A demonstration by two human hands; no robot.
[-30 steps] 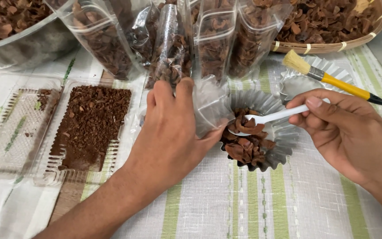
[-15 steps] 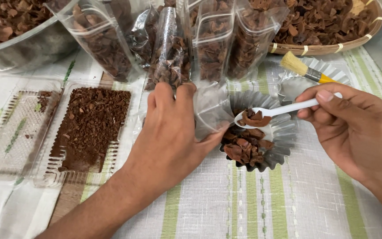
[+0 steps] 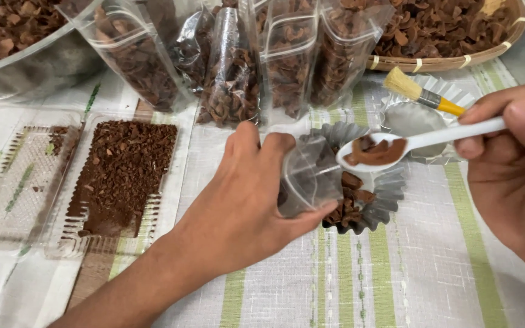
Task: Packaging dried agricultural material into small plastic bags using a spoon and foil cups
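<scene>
The right hand [image 3: 511, 164] has lifted the white plastic spoon [image 3: 420, 143], loaded with brown chips, above the fluted metal tin [image 3: 384, 200]; left-hand fingers [image 3: 244, 152] grip the clear pouch [image 3: 305, 176] beside it.

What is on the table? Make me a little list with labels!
left hand: left hand holds a clear pouch open
right hand: right hand holds a white spoon loaded with brown chips
below spoon: fluted metal tin with chips
behind: filled pouches, woven basket, brush
left side: clear tray of crumbs
</scene>
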